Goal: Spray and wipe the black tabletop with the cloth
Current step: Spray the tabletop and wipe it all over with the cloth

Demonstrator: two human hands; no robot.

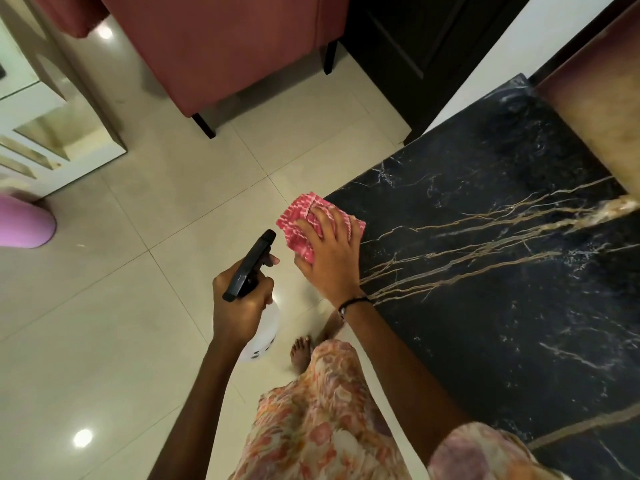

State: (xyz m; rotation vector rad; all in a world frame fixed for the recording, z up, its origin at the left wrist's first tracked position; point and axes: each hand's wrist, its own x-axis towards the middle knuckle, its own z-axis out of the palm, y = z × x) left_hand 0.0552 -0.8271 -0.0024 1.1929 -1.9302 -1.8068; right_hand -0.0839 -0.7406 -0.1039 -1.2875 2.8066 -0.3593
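Observation:
The black tabletop (502,271), marble with gold and white veins, fills the right side of the head view. A folded red-and-white checked cloth (304,233) lies on its near left corner, partly overhanging the edge. My right hand (329,254) presses flat on the cloth, fingers spread. My left hand (239,299) is off the table, over the floor, gripping a white spray bottle (261,337) by its black trigger head (249,265), whose nozzle points up toward the cloth.
A pink-red upholstered chair (214,46) stands on the cream tiled floor (104,306) beyond the table corner. A white cabinet (52,126) and a pink object (24,220) sit at far left. A tan object (595,109) rests on the table's far right.

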